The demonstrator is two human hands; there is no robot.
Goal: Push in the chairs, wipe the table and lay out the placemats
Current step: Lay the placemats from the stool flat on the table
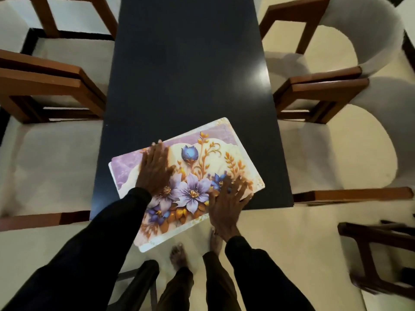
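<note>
Left hand (pixel 155 169): flat, palm down, fingers straight and held close together. It presses on the left part of a rectangular placemat (pixel 202 158) with rounded corners, printed with purple and blue flowers and gold leaves on a cream and lilac ground. A black sleeve covers the arm to the wrist.

Right hand (pixel 226 205): palm down, fingers spread apart. It rests on the right near part of the placemat, by the mat's long near edge. The fingertips are slightly blurred. This arm also wears a black sleeve.

Placemat position: it lies skewed on the near end of a dark, glossy, rectangular table (pixel 186 75). Its near left corner overhangs the near table edge, above the pale floor (pixel 280 243).

Bare feet (pixel 178 257) stand on the floor just below the overhanging corner.

Left-side chairs (pixel 56 153): two, with brown wooden frames and cream seats, set just beside the left long edge of the table.

Right-side chairs (pixel 336 142): two, with brown wooden frames, cream seats and curved pale backs, set just beside the right long edge.

A dark wooden frame (pixel 377 243) stands on the floor at lower right, well apart from the table.
</note>
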